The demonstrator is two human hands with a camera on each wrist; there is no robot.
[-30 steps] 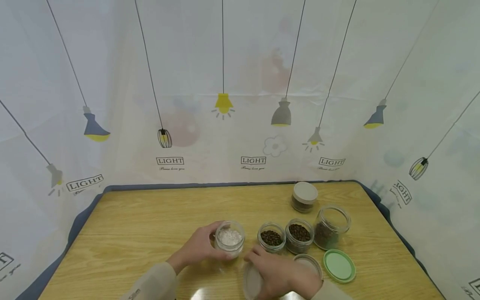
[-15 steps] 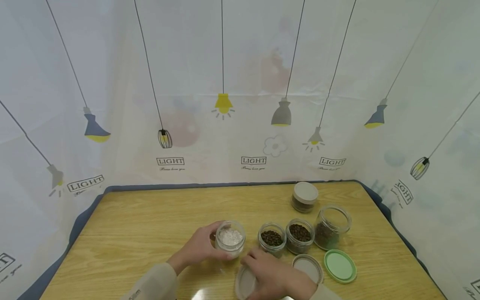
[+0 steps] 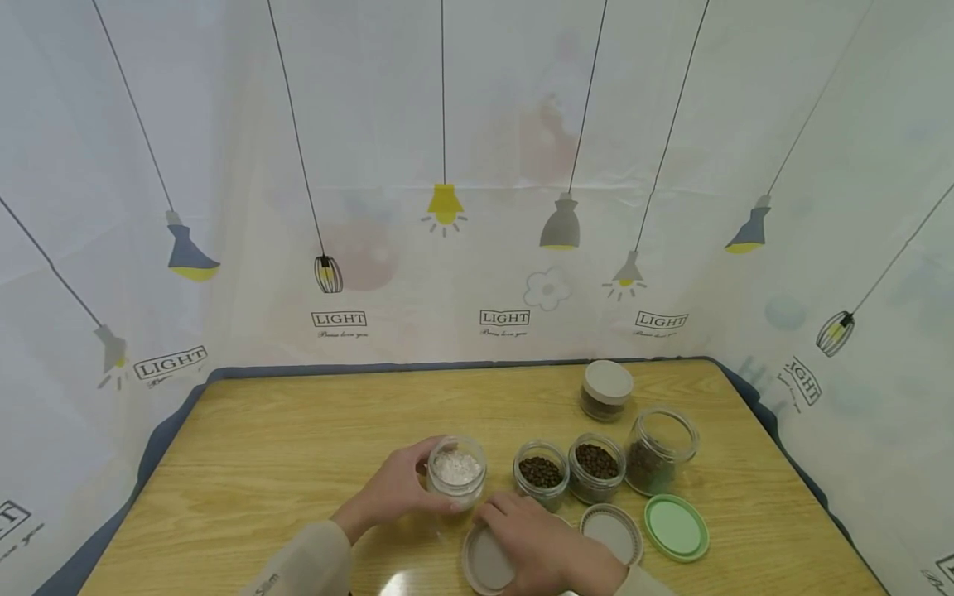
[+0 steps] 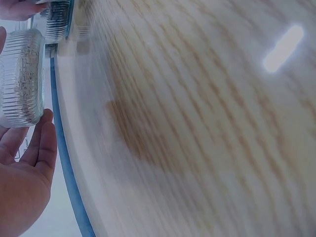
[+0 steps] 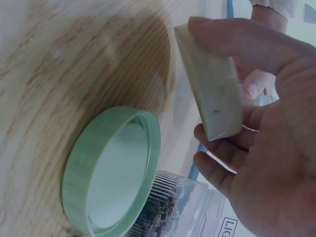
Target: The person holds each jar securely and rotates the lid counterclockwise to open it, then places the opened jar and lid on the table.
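Note:
My left hand (image 3: 398, 488) grips a clear ribbed glass jar (image 3: 456, 473) of white flaky pieces, thumb and fingers at its sides. Its mouth is uncovered. In the left wrist view the same jar (image 4: 22, 79) shows at the left edge; whether it touches the table, I cannot tell. Just right of it, my right hand (image 3: 537, 542) holds a whitish round lid (image 3: 486, 561) by the rim. Seen from the right wrist, the lid (image 5: 212, 94) is edge-on between thumb and fingers. Part of the lid is hidden under the hand in the head view.
Two uncovered jars of coffee beans, the left jar (image 3: 540, 473) and right jar (image 3: 596, 468), stand beside a larger open jar (image 3: 662, 451). A lidded jar (image 3: 606, 391) stands behind. A white lid (image 3: 611, 534) and a green lid (image 3: 676, 528) lie in front.
My right hand has moved slightly left with the lid, bringing it nearer the jar of white pieces. The lid now shows a rounder, fuller face. The left hand stays almost still.

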